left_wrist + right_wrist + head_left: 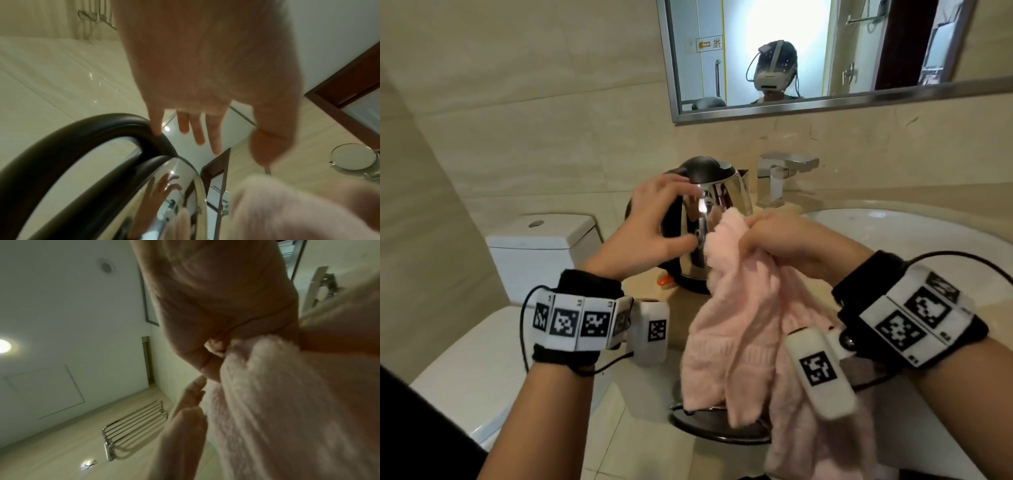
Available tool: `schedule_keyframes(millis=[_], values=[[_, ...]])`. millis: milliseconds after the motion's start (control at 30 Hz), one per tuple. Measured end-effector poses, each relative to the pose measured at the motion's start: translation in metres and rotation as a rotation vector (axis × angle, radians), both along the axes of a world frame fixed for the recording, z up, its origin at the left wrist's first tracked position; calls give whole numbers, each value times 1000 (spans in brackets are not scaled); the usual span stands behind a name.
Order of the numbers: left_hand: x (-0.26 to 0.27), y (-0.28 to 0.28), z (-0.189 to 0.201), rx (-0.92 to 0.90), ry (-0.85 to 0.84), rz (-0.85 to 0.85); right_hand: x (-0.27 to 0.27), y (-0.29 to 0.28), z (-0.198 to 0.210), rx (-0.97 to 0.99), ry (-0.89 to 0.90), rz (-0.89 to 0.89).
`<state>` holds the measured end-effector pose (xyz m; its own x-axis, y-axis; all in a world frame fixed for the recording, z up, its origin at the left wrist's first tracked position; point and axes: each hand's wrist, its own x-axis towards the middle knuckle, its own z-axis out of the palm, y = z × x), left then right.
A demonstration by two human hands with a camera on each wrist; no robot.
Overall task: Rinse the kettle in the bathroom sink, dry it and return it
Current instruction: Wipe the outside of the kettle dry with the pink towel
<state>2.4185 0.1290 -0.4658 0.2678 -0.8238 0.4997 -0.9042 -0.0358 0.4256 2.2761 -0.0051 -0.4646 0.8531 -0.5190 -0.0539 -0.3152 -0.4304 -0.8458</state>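
Observation:
The steel kettle point(722, 195) with its black lid and handle stands on the counter left of the sink. My left hand point(674, 212) is spread over its handle side with straight fingers. In the left wrist view the little finger touches the black handle point(72, 138), while the other fingers point(199, 133) hang free above the shiny body point(174, 186). My right hand point(784, 236) grips a bunched pink towel point(743, 308) and holds it against the kettle's right side. The right wrist view shows the right hand point(216, 305) curled round the towel point(287, 402).
The kettle's round base point(709, 428) lies on the counter's near edge, partly under the hanging towel. A chrome faucet point(777, 178) stands behind the white sink point(911, 233). A toilet point(541, 246) is at the left, below the counter. A mirror point(825, 51) hangs on the wall.

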Motion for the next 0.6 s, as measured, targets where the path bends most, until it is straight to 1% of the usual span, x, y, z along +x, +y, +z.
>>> schedule_keyframes(millis=[33,67,133,200,233,267,367,433,467,533,600], values=[[-1,1,-1,73,-23,-37,-1,4,6,-28,-4,30],[-1,2,-2,130,-11,-56,-2,7,12,-38,-26,72],[-5,5,-4,213,105,-84,-1,16,24,-60,-114,128],[-8,5,-11,233,227,-166,4,26,34,-68,-215,141],[-9,5,-14,206,257,-186,8,29,38,-75,-251,130],[-10,7,-16,159,270,-170,14,31,41,-84,-272,124],[-8,17,-19,-28,369,-56,28,37,49,-134,-269,160],[-1,29,-20,-123,443,88,35,39,50,-145,-259,157],[2,35,-19,-164,474,165,37,37,49,-112,-259,143],[12,48,-17,-248,497,315,43,33,42,33,-264,125],[25,58,-19,-271,543,473,52,31,30,158,-215,114]])
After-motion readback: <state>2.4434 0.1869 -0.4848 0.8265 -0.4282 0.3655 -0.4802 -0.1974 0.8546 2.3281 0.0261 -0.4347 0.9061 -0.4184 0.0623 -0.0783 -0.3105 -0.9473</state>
